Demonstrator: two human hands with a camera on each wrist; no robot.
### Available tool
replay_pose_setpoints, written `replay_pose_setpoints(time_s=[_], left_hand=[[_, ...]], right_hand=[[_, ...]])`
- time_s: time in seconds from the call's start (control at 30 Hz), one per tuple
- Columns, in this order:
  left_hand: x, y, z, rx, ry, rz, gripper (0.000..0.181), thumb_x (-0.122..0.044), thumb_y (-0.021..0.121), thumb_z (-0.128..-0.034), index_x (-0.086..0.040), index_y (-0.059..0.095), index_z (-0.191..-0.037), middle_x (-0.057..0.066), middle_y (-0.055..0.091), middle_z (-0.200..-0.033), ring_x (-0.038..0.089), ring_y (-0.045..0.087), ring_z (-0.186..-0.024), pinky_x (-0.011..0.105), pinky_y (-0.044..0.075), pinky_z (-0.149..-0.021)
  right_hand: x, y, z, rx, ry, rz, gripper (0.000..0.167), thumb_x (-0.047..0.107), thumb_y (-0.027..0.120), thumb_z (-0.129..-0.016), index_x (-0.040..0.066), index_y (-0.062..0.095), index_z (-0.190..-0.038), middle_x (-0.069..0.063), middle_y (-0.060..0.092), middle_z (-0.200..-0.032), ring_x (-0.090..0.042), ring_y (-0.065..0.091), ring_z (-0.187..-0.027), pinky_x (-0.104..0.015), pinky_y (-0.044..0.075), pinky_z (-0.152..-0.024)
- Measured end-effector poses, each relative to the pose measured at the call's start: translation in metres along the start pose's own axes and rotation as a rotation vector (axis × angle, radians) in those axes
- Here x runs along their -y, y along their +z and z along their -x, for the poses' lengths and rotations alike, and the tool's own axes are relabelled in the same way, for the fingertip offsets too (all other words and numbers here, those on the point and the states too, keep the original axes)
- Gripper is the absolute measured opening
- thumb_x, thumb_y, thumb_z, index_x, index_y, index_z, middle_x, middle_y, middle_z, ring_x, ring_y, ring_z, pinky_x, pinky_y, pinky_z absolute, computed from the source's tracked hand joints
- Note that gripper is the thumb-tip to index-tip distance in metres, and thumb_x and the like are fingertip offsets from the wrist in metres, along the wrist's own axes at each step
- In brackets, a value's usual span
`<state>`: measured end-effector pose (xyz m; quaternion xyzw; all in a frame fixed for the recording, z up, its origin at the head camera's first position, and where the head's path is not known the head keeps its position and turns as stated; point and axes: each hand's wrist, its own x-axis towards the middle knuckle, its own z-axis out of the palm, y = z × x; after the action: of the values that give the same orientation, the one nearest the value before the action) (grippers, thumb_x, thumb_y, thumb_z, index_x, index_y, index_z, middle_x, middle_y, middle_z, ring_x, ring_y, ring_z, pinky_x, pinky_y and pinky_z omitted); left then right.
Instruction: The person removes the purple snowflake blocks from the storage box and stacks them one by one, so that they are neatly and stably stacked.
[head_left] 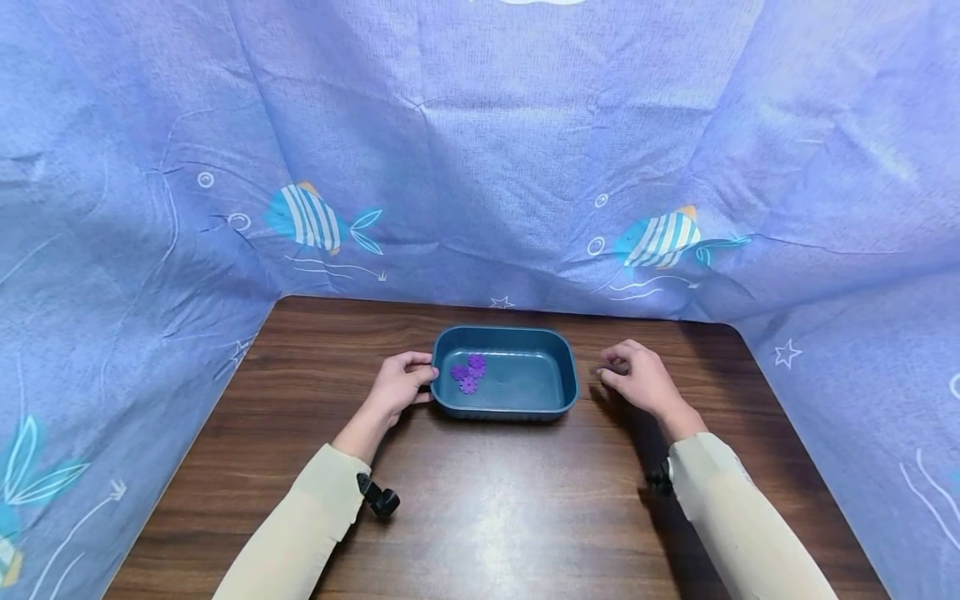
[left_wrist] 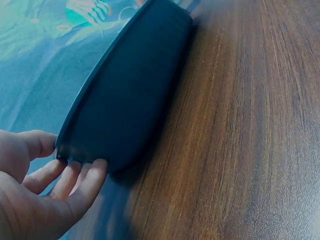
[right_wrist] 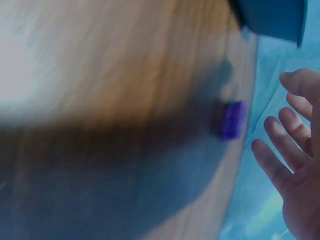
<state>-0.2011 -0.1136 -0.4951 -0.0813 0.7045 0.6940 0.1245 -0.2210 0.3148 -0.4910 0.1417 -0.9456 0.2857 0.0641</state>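
- Left hand [head_left: 397,385] pinching the left end of a dark teal, round-cornered rectangular tray [head_left: 517,387], thumb at rim.
- Cluster of small purple, toothed-edge pieces [head_left: 468,385] inside, toward that end.
- Right hand [head_left: 640,379] beyond tray's right end, fingers loosely bent, spread.
- Blurred purple block [right_wrist: 233,121] near it, on brown wood-grain table [head_left: 480,500].

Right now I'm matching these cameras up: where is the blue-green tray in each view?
Head: the tray is just below picture centre.
Left wrist: slanting from the left hand up to the top edge.
Right wrist: top right, cut off by the edge.
Shared landmark: the brown table, in all three.
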Motion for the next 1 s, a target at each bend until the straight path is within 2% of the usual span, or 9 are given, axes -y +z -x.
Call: replay_pose_setpoints(time_s=[0.23,0.43,0.6,0.77,1.0], left_hand=[[-0.001,0.0,0.0,-0.001,-0.003,0.004,0.039,-0.004,0.066,-0.0971,0.004,0.059,-0.135,0.02,0.065,-0.12,0.027,0.066,-0.108,0.041,0.065,-0.083],[0.001,0.0,-0.001,0.001,-0.003,0.013,0.04,-0.002,0.066,-0.0964,0.005,0.059,-0.135,0.02,0.065,-0.121,0.025,0.066,-0.106,0.038,0.065,-0.081],[0.002,0.001,-0.002,0.006,0.003,0.018,0.04,-0.002,0.066,-0.0964,0.006,0.059,-0.135,0.021,0.066,-0.12,0.026,0.067,-0.106,0.036,0.065,-0.078],[0.002,0.001,-0.002,0.011,0.006,0.025,0.041,-0.002,0.066,-0.0965,0.007,0.058,-0.136,0.027,0.063,-0.127,0.027,0.068,-0.106,0.035,0.066,-0.077],[0.004,-0.001,-0.001,0.011,0.004,0.035,0.04,-0.001,0.065,-0.0966,0.007,0.058,-0.135,0.027,0.063,-0.125,0.023,0.068,-0.103,0.035,0.066,-0.077]], right_hand=[[0.033,0.003,-0.022,-0.052,-0.108,0.005,0.023,0.015,0.078,-0.088,0.007,0.076,-0.109,-0.005,0.067,-0.097,-0.02,0.063,-0.083,-0.036,0.053,-0.071],[0.066,0.013,-0.04,-0.009,-0.156,-0.029,0.024,0.018,0.079,-0.089,0.008,0.076,-0.11,-0.007,0.068,-0.1,-0.025,0.062,-0.087,-0.037,0.052,-0.073],[0.088,0.03,-0.053,0.026,-0.228,-0.045,0.025,0.02,0.081,-0.086,0.01,0.076,-0.108,-0.01,0.07,-0.103,-0.024,0.066,-0.091,-0.039,0.055,-0.077],[0.108,0.048,-0.059,0.102,-0.265,-0.059,0.027,0.023,0.082,-0.088,0.01,0.076,-0.111,-0.008,0.07,-0.106,-0.023,0.067,-0.095,-0.04,0.058,-0.08],[0.129,0.076,-0.062,0.267,-0.287,-0.034,0.032,0.026,0.079,-0.091,0.008,0.075,-0.117,-0.007,0.071,-0.113,-0.021,0.067,-0.1,-0.041,0.059,-0.086]])
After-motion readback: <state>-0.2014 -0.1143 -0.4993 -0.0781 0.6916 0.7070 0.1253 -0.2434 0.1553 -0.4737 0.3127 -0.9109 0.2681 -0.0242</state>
